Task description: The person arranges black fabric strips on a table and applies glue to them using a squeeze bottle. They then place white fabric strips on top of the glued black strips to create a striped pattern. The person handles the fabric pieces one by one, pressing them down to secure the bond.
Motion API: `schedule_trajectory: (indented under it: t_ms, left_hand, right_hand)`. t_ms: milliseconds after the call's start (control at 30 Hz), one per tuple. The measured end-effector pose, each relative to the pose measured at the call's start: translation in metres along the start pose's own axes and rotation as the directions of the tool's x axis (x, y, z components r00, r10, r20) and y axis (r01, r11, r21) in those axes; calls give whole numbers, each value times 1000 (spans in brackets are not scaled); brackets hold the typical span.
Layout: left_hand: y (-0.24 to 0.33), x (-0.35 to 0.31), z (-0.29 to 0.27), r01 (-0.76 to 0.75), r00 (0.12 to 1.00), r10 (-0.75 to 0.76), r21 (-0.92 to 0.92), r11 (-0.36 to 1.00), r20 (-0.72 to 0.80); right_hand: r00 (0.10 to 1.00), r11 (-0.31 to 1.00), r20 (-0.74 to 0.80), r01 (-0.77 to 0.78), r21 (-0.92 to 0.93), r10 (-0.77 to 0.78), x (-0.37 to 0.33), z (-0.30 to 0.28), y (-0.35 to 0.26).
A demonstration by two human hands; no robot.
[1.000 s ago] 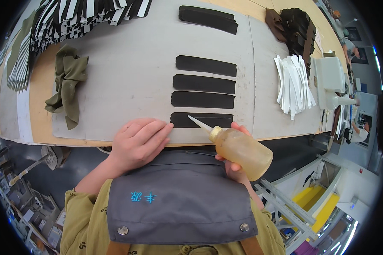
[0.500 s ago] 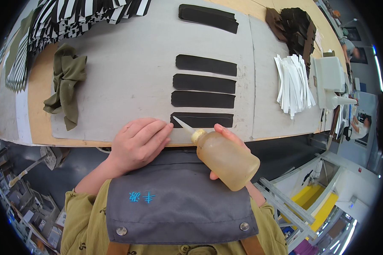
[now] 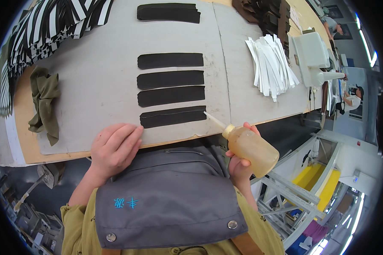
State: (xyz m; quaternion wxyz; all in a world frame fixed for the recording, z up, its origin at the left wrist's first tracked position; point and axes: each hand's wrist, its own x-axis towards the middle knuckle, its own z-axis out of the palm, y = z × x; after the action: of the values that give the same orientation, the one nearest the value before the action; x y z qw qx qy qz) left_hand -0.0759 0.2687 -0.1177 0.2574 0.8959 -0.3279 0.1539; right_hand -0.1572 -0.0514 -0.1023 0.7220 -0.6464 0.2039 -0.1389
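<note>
My right hand (image 3: 240,169) is wrapped round a cloudy, yellowish squeeze bottle (image 3: 254,149), tilted so that its thin pale nozzle meets the right end of the nearest black strip (image 3: 174,120). A fine pale line runs along that strip's length. At the strip's left end rests my left hand (image 3: 116,148), fingers stretched out and side by side, tips touching or close to the corner. Beyond lie three more black strips in a column, the closest being this strip (image 3: 171,96). Farther back is a small stack of black strips (image 3: 168,13).
White strips (image 3: 271,68) lie in a bundle at the right, near a white plastic container (image 3: 310,51). An olive cloth (image 3: 44,102) is crumpled at the left. Black-and-white strips (image 3: 51,27) and dark brown pieces (image 3: 268,17) are piled at the back.
The bottle's nozzle has travelled from the left end of the nearest strip to its right end. My left hand stays by the left end. The whole view has shifted.
</note>
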Motion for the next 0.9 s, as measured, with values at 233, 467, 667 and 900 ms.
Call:
schedule_trajectory:
  t_ms: [233, 467, 667, 900]
  left_hand:
    - [2, 0, 0, 12, 1000, -12, 18, 1000, -4]
    - [1, 3, -1, -7, 1000, 7, 3, 1000, -22]
    - [-1, 1, -1, -26, 999, 25, -22, 999, -43]
    - [-2, -1, 1, -26, 998, 25, -20, 999, -59]
  right_hand:
    - [1000, 1000, -9, -2, -2, 2, 0, 0, 2]
    - [997, 999, 60, -50, 2, 49, -4, 7, 4]
    - [962, 992, 257, -113, 60, 94, -3, 23, 2]
    - [865, 980, 463, -197, -34, 190, 9, 33, 10]
